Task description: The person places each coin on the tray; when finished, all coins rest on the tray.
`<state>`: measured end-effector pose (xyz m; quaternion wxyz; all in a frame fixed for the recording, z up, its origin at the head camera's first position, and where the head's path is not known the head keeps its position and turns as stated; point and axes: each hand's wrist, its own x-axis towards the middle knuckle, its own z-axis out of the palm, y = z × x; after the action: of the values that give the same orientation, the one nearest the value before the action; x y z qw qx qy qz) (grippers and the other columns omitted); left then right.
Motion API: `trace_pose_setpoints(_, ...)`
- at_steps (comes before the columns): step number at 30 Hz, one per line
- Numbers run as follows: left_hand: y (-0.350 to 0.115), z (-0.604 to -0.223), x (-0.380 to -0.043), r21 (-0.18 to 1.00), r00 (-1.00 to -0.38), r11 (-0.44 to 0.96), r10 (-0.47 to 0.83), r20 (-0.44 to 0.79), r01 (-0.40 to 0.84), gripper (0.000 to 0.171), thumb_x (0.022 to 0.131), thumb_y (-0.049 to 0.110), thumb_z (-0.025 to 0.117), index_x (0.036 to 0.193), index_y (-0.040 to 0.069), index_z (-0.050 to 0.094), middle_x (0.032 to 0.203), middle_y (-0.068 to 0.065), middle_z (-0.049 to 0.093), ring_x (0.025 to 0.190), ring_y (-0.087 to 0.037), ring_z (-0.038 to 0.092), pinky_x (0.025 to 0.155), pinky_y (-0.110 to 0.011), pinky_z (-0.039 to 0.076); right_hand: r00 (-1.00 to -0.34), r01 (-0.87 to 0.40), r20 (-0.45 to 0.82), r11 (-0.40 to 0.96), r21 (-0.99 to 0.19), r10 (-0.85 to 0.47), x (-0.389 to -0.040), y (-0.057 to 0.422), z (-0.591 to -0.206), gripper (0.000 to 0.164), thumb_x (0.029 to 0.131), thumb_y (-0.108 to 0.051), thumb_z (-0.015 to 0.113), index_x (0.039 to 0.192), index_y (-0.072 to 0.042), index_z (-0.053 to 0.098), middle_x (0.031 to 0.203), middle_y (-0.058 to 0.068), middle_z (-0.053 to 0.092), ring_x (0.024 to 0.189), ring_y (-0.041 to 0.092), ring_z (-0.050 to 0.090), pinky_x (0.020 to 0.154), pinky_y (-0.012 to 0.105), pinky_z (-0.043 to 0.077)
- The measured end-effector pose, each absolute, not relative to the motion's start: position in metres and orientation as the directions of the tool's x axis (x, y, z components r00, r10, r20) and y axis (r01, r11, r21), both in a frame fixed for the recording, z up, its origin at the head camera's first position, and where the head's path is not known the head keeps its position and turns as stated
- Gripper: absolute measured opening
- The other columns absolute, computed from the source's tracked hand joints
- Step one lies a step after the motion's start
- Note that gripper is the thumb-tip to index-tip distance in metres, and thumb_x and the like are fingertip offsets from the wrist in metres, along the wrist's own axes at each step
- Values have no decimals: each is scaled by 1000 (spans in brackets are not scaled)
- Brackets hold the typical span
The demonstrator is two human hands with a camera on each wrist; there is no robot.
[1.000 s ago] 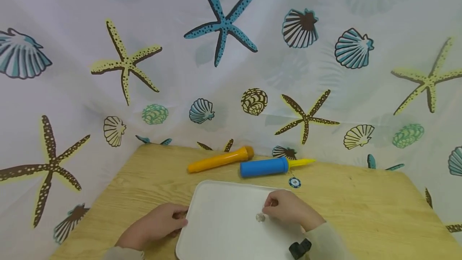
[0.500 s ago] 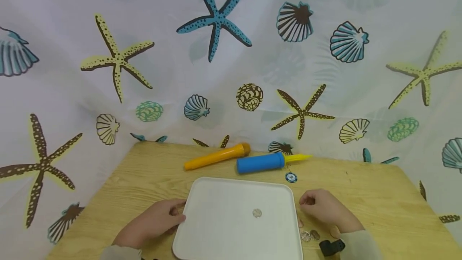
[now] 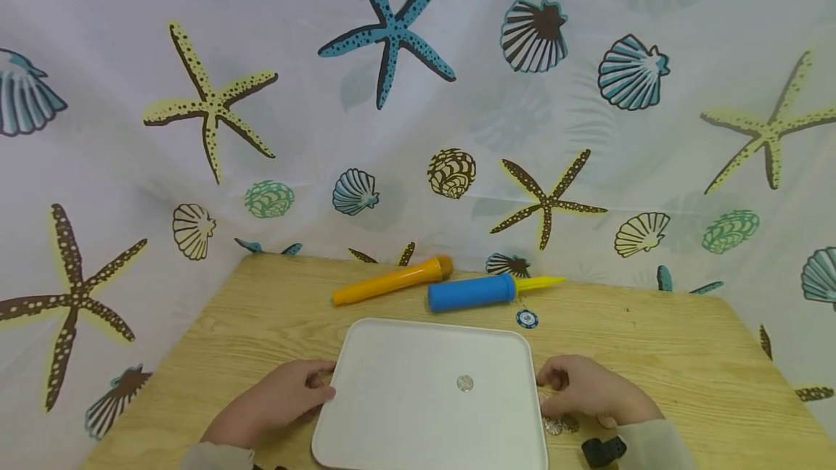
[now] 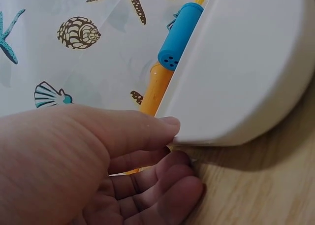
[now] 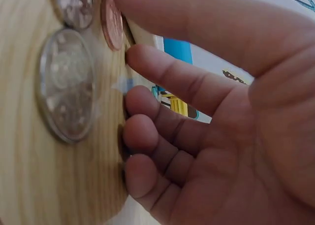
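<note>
Left hand on tray, right hand at loose coins; risk of a bumped tray or missed pinch.
Left hand (image 3: 271, 397) pinches left rim of white tray (image 3: 392, 419), thumb on top, fingers curled below; a tug could slide the silver coin (image 3: 465, 383) lying flat just right of tray's middle. Right hand (image 3: 591, 386) is by the right rim, thumb and index apart, other fingers half-curled, no coin visibly held; can't tell if thumb touches the copper coin (image 5: 113, 25). Thin coins flat on the wooden table (image 3: 686, 376) may skid under fingertips; knuckles could knock the nearby silver coins (image 5: 69, 87).
</note>
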<state>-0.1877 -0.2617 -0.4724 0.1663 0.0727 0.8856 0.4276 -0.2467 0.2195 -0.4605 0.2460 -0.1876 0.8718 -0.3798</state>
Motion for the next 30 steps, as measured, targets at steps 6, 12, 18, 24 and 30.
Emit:
trace_pose_setpoints(6, -261, -470, -186, 798, -929, 603, 281, -239, -23, 57, 98, 17, 66, 144, -10, 46, 83, -6, 58, 70, -20, 58, 60, -30, 52, -810, -134, -285, 635, -761, -512, -244, 219, -460, 27, 80, -7, 82, 103, -6, 67, 89, 8, 56, 80, 22, 49, 67, 32, 42)
trace_pose_setpoints(12, -261, -469, -186, 793, -931, 609, 276, -239, -23, 57, 98, 18, 66, 144, -9, 46, 83, -5, 59, 70, -20, 58, 60, -30, 51, -823, -134, -277, 644, -753, -496, -243, 218, -461, 24, 81, -9, 81, 102, -7, 68, 85, 5, 56, 76, 20, 49, 64, 31, 41)
trace_pose_setpoints(18, -260, -469, -186, 793, -932, 609, 273, -237, -23, 57, 98, 17, 66, 144, -9, 46, 83, -6, 58, 69, -20, 58, 59, -29, 50, -839, -133, -257, 640, -757, -479, -243, 213, -462, 21, 83, -19, 82, 95, -9, 68, 79, 2, 53, 72, 18, 49, 61, 29, 40)
trace_pose_setpoints(24, -260, -470, -186, 783, -936, 621, 258, -240, -30, 56, 97, 18, 67, 143, -8, 48, 83, -5, 59, 69, -20, 58, 58, -29, 50, -848, -142, -253, 659, -738, -466, -242, 211, -462, 15, 84, -14, 81, 93, -11, 68, 79, 2, 55, 72, 19, 50, 64, 32, 41)
trace_pose_setpoints(30, -260, -471, -187, 788, -938, 615, 256, -233, -27, 56, 97, 18, 67, 143, -8, 48, 84, -5, 58, 69, -20, 57, 59, -30, 51, -844, -152, -252, 663, -733, -473, -241, 211, -461, 15, 84, -8, 79, 93, -7, 67, 81, 3, 59, 72, 19, 52, 65, 34, 45)
